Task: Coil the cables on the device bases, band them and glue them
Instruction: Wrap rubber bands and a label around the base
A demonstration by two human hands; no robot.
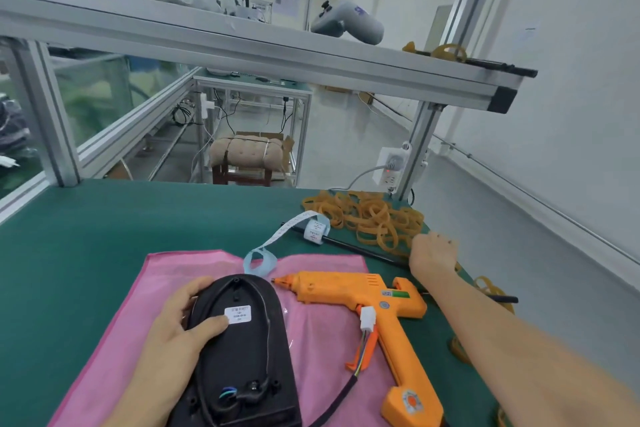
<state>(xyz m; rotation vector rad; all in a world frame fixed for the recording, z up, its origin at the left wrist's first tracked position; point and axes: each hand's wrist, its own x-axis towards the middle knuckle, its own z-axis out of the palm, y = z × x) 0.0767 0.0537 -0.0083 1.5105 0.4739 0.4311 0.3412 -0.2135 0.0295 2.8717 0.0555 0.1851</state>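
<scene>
The base (239, 350) is being held down on the pink cloth (114, 340) by the left hand (180, 329), thumb pressed beside its white label. Right of the base, the glue gun (374, 305) is lying on its side. Beyond the gun, the right hand (433, 253) is being closed over the bands (367, 215); whether 1 is pinched cannot be told

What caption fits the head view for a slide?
Left hand holds the black base on a pink cloth beside the glue gun; right hand reaches into the rubber bands.
</scene>
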